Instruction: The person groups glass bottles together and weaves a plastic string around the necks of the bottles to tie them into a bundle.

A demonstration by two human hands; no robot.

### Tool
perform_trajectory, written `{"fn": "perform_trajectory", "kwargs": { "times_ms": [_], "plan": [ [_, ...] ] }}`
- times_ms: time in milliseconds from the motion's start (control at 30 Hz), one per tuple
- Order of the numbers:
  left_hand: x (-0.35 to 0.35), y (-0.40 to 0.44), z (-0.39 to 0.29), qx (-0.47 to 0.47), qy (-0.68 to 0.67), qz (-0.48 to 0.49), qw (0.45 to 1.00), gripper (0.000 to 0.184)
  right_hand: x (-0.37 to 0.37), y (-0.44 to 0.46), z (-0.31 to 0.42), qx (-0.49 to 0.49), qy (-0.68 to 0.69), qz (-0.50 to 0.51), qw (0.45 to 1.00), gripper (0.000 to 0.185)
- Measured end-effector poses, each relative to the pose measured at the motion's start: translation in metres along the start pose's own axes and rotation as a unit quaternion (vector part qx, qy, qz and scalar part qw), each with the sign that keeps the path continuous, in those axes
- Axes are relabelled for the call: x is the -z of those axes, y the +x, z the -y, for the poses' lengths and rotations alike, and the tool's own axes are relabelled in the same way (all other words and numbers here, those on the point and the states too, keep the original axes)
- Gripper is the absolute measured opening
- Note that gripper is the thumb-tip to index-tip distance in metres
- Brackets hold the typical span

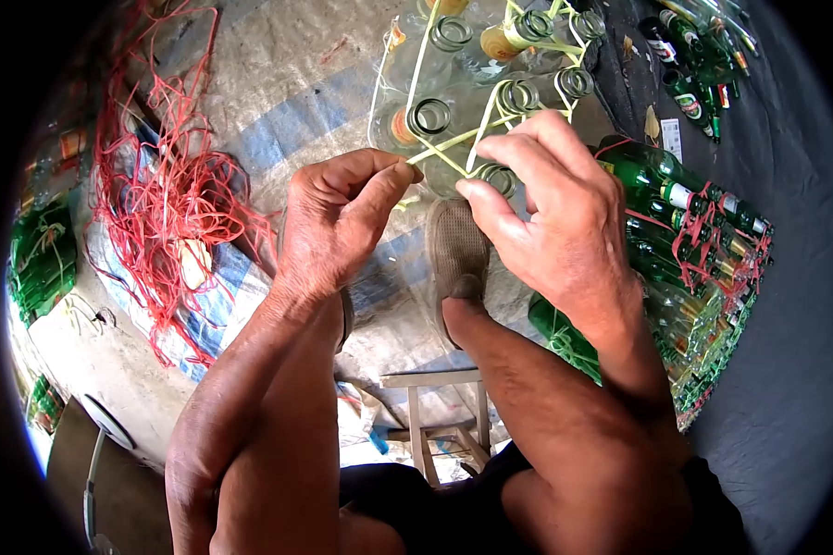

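My left hand (342,208) is closed, thumb and forefinger pinching a pale yellow-green strip of plastic twine (453,141). The strip runs right, to the clear glass bottles (481,97) standing upright in a group, and crosses other strands near their necks. My right hand (555,199) is over the nearest bottle neck (498,179), its thumb and forefinger apart on either side of a twine loop. The thumb tip is at the twine's bend; no firm grip shows. More twine winds round several of the necks.
A tangle of red twine (171,185) lies on the left. Green bottles (662,180) bound with red strips are stacked on the right, with more loose bottles (690,102) beyond. My shoe (458,245) is close to the clear bottles. A wooden stool (432,379) stands below.
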State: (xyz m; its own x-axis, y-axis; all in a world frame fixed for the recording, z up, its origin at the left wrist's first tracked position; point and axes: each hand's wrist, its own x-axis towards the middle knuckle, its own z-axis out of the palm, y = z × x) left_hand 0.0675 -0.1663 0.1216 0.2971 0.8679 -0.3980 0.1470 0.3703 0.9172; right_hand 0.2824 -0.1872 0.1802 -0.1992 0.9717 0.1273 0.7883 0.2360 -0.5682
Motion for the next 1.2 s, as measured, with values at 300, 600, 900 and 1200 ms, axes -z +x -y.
{"fn": "perform_trajectory", "kwargs": {
  "times_ms": [300, 600, 900, 1200],
  "plan": [
    [0.007, -0.002, -0.009, -0.044, 0.050, -0.021, 0.998, 0.016, -0.016, -0.004, -0.001, -0.033, 0.017, -0.035, 0.999, 0.022],
    [0.009, -0.006, -0.031, -0.115, 0.133, -0.034, 0.984, 0.010, -0.021, -0.007, 0.000, -0.029, 0.028, -0.066, 0.997, 0.021],
    [0.018, 0.009, -0.087, -0.216, 0.326, 0.068, 0.918, 0.005, -0.027, -0.005, 0.000, -0.005, 0.022, -0.112, 0.993, 0.016],
    [0.009, 0.042, -0.122, -0.311, 0.482, 0.160, 0.803, 0.007, -0.031, -0.004, -0.002, 0.011, 0.040, -0.143, 0.989, 0.013]
  ]
}}
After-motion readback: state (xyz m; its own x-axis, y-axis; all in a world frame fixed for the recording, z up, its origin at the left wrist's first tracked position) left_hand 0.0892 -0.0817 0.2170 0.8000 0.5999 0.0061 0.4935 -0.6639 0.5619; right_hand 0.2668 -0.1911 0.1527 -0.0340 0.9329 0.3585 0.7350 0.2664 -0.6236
